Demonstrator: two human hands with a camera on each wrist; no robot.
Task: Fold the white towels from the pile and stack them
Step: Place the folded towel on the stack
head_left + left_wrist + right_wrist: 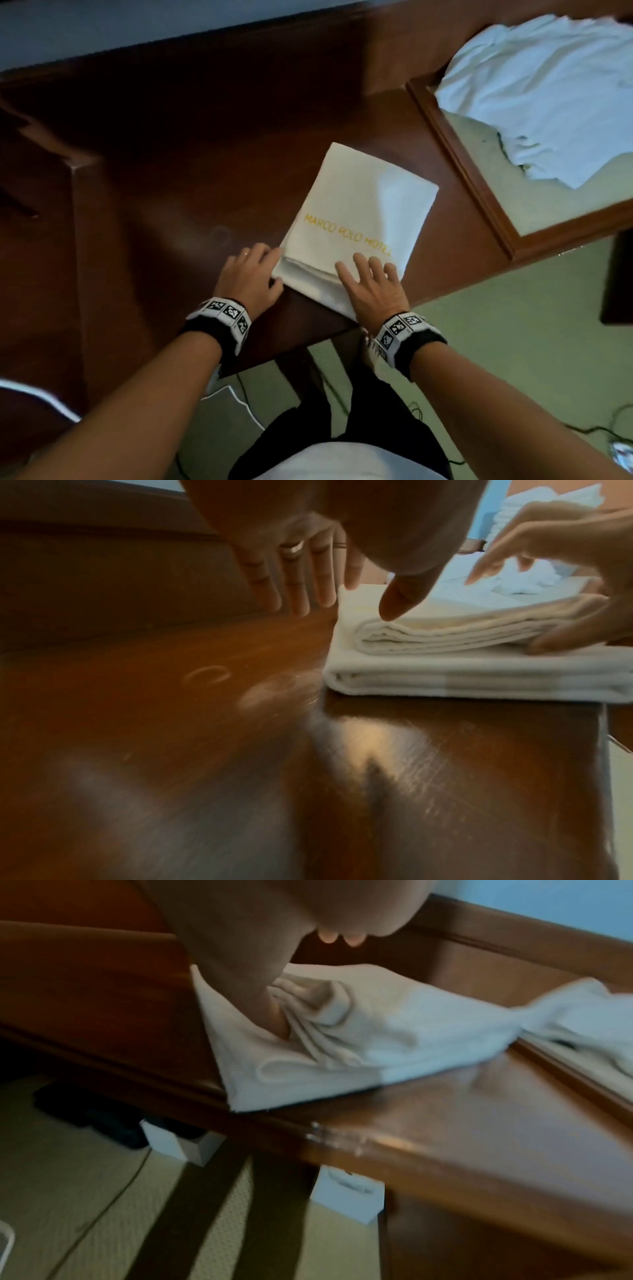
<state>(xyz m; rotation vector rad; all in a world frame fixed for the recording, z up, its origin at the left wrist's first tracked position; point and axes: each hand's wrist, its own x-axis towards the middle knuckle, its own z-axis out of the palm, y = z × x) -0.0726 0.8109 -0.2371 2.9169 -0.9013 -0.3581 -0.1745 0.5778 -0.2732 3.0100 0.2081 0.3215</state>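
Right hand [373, 284] flat on the folded white cotton towel stack [359, 212], fingers spread; left hand [251, 274] open, fingertips at its left edge. Crumpled white towel pile [548, 92] far right (right hand nearer).

A dark, glossy wooden bench [178, 164] fills most of the head view, with faint pale ring marks [205, 675] on its surface (seen from the left wrist). At the right, a wood-framed mirror [479, 192]. Pale green floor [496, 359] at lower right, crossed by a thin dark cable [589, 428].
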